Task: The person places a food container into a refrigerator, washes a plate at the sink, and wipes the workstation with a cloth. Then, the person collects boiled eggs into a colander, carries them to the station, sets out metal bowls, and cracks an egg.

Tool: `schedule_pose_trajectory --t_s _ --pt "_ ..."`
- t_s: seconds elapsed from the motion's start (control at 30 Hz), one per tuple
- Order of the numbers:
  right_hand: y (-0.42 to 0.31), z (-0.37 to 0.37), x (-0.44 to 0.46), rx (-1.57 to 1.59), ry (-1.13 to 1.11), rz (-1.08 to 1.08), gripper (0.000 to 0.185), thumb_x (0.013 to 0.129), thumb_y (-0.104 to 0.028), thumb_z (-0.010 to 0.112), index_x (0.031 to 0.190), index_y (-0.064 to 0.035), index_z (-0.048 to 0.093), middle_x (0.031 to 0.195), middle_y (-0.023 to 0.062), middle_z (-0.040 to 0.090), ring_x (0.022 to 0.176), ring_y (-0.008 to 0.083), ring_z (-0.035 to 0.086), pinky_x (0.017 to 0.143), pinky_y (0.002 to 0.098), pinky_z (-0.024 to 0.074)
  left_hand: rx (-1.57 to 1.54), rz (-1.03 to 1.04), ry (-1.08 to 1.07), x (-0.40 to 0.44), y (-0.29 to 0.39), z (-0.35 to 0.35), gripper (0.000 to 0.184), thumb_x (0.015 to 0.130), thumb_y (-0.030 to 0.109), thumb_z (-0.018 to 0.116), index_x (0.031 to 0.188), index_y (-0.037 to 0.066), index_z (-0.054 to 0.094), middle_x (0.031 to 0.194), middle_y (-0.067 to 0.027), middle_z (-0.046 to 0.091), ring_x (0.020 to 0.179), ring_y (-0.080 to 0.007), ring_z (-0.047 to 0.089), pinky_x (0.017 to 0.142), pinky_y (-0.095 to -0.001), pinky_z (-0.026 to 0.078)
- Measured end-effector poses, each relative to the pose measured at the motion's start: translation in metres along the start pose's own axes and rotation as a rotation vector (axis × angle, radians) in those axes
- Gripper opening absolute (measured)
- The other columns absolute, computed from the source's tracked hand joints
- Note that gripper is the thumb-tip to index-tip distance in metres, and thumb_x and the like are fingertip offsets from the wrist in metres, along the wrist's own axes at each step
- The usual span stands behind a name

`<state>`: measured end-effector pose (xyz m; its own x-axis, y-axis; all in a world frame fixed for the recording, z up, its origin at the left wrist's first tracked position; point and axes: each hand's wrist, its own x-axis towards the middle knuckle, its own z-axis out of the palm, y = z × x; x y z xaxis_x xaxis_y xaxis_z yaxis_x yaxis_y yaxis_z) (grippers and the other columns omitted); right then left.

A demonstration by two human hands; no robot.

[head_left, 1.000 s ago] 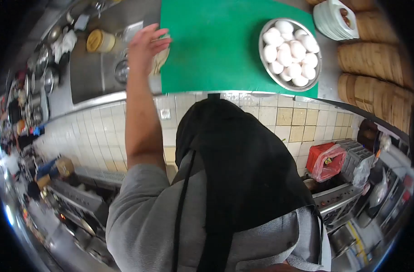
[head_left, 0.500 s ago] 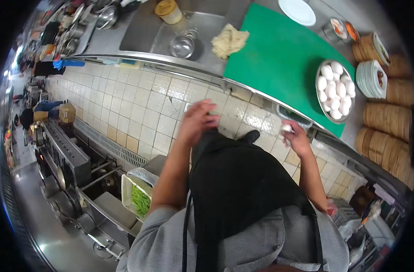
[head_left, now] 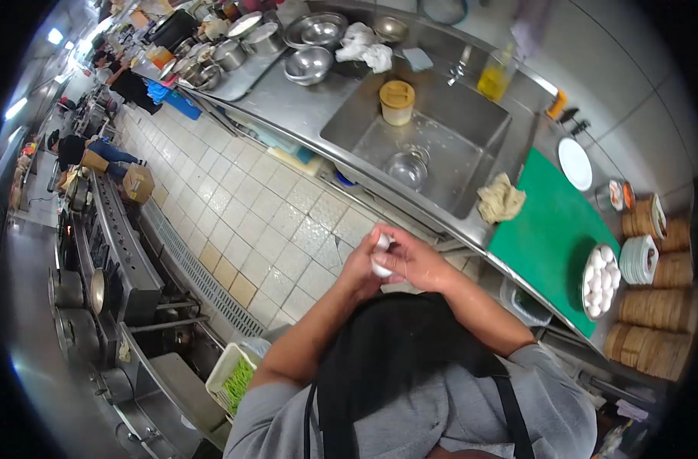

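Both hands meet in front of the black apron, above the tiled floor. My left hand (head_left: 360,269) has its fingers closed around white eggs (head_left: 381,265). My right hand (head_left: 414,262) wraps the same eggs from the other side, its thumb across them. How many eggs lie between the palms is partly hidden by the fingers. Off to the right, a metal bowl of white eggs (head_left: 600,283) sits at the end of a green cutting board (head_left: 551,222). A crumpled cloth (head_left: 501,200) lies beside the board's left edge.
A steel sink (head_left: 460,115) holds a yellow-lidded tub (head_left: 397,102) and a small metal bowl (head_left: 407,170). Bamboo steamers (head_left: 655,306) and stacked plates (head_left: 638,260) stand right. Stoves (head_left: 123,245) and a basket of greens (head_left: 233,379) are left. Two people are in the far background.
The view has swung left, toward the sink and aisle. My hands, apart half a second ago with a white object in the right, have come together around the eggs.
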<state>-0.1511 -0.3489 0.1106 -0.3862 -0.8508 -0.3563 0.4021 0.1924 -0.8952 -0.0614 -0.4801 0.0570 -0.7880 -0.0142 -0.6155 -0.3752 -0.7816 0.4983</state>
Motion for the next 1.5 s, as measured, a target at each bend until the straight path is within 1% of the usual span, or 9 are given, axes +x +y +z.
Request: schedule_pose_trajectory --t_s 0.13,0.4,0.7,0.93,1.0,1.2,1.23,1.37,1.5 --pt "-0.029 -0.015 0.042 -0.233 -0.207 -0.118 0.047 0.094 -0.018 0.062 0.137 -0.0083 0.046 0.117 0.0086 0.059 0.106 0.0147 0.057 0.089 0.0309 0.0476 0.012 0.121 -0.006 -0.012 0.043 -0.014 0.047 0.095 0.051 0.047 0.127 0.017 0.044 0.112 -0.0097 0.061 0.086 -0.0258 0.065 0.062 -0.0399 0.054" --pt "-0.053 -0.112 0.151 -0.496 0.094 -0.016 0.042 0.089 -0.019 0.068 0.127 -0.0064 0.057 0.113 0.0043 0.063 0.102 0.0127 0.058 0.090 0.0303 0.0474 -0.333 0.499 0.336 -0.011 0.133 -0.097 0.053 0.095 0.063 0.036 0.113 0.014 0.049 0.090 -0.0084 0.061 0.065 -0.0266 0.062 0.054 -0.0400 0.051" --pt "-0.144 -0.107 0.386 -1.109 0.112 -0.470 0.042 0.087 -0.024 0.063 0.126 -0.0094 0.057 0.129 0.0164 0.056 0.124 0.0346 0.049 0.103 0.0434 0.0399 -0.315 0.972 0.334 -0.045 0.203 -0.145 0.035 0.100 0.026 0.044 0.132 0.015 0.040 0.123 -0.0153 0.054 0.075 -0.0284 0.066 0.060 -0.0417 0.060" --pt "-0.161 -0.080 0.509 -1.630 0.344 -0.476 0.038 0.085 -0.017 0.061 0.123 -0.0150 0.061 0.127 0.0133 0.058 0.126 0.0366 0.047 0.109 0.0622 0.0234 -0.267 0.919 0.234 -0.014 0.303 -0.213 0.031 0.096 0.016 0.050 0.127 0.014 0.045 0.127 -0.0168 0.051 0.078 -0.0305 0.066 0.061 -0.0425 0.060" --pt "-0.177 -0.074 0.519 -1.716 0.153 -0.154 0.031 0.084 -0.016 0.061 0.115 -0.0152 0.065 0.120 0.0114 0.063 0.122 0.0321 0.051 0.109 0.0661 0.0174 -0.274 0.897 0.200 -0.004 0.339 -0.232 0.031 0.096 0.015 0.051 0.126 0.013 0.045 0.127 -0.0173 0.051 0.079 -0.0310 0.066 0.061 -0.0429 0.060" --pt "-0.214 -0.062 0.525 -1.149 0.384 -0.385 0.026 0.085 -0.021 0.062 0.109 -0.0118 0.067 0.106 0.0128 0.068 0.107 0.0291 0.061 0.111 0.0530 0.0228 -0.098 0.741 0.170 0.035 0.448 -0.270 0.026 0.095 0.015 0.050 0.121 0.013 0.048 0.123 -0.0170 0.052 0.076 -0.0278 0.064 0.059 -0.0383 0.058" --pt "-0.219 -0.062 0.524 -1.071 0.439 -0.404 0.025 0.086 -0.022 0.065 0.108 -0.0091 0.066 0.096 0.0121 0.069 0.094 0.0280 0.064 0.101 0.0405 0.0381 -0.044 0.696 0.199 0.046 0.464 -0.268 0.027 0.093 0.014 0.052 0.119 0.012 0.048 0.121 -0.0164 0.053 0.074 -0.0274 0.064 0.059 -0.0373 0.057" --pt "-0.221 -0.055 0.516 -0.705 0.596 -0.365 0.020 0.089 -0.017 0.065 0.105 -0.0049 0.065 0.089 0.0073 0.068 0.078 0.0149 0.059 0.072 0.0283 0.0479 0.060 0.510 0.172 0.100 0.506 -0.255 0.025 0.092 0.014 0.053 0.117 0.010 0.050 0.118 -0.0155 0.055 0.072 -0.0262 0.064 0.059 -0.0363 0.056" --pt "-0.229 -0.057 0.470 -0.466 0.722 -0.439 0.018 0.092 -0.014 0.062 0.105 -0.0020 0.063 0.090 0.0029 0.066 0.078 0.0099 0.058 0.072 0.0251 0.0471 0.300 0.359 0.186 0.157 0.512 -0.220 0.024 0.092 0.020 0.058 0.111 0.006 0.056 0.101 -0.0104 0.059 0.064 -0.0224 0.065 0.054 -0.0332 0.055"
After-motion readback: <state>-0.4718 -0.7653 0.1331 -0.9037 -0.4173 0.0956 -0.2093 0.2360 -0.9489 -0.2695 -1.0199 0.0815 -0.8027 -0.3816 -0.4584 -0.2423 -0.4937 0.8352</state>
